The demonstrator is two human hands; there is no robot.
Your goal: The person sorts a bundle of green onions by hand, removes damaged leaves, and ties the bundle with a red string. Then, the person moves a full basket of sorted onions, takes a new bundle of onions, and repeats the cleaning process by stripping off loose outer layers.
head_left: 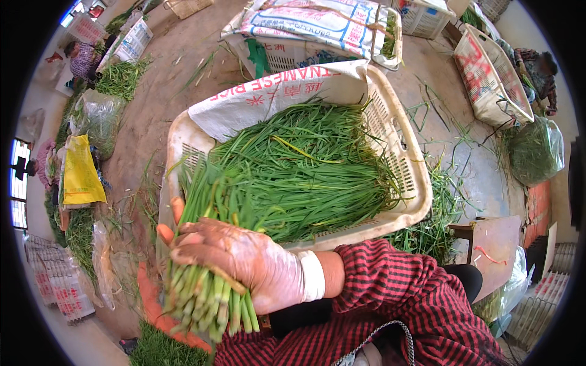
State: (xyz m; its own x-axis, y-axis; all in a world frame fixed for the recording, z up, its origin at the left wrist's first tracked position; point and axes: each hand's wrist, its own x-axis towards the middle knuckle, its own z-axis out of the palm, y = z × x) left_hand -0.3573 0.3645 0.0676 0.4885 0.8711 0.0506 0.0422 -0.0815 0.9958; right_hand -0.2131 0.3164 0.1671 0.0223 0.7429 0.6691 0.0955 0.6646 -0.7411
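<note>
My right hand (pixel 244 259), in a whitish, brown-stained glove with a white band at the wrist, is closed around a thick bunch of garlic chives (pixel 210 293). The pale cut ends point down towards me, and the green leaves reach up over the near left corner of a basket. Of my left hand (pixel 166 233), only fingertips show at the bunch's left side; the rest is hidden behind the stalks. The cream plastic basket (pixel 418 183), lined at the back with a white printed sack (pixel 268 100), holds many more chives (pixel 305 165) laid in layers.
Behind the basket stands another crate (pixel 293 61) covered with a printed sack (pixel 305 24). Loose chives (pixel 433 219) lie right of the basket, near a small wooden stool (pixel 488 244). An orange-red strip (pixel 152 299) lies at lower left. Other people (pixel 85 61) sit near crates and greens along both sides.
</note>
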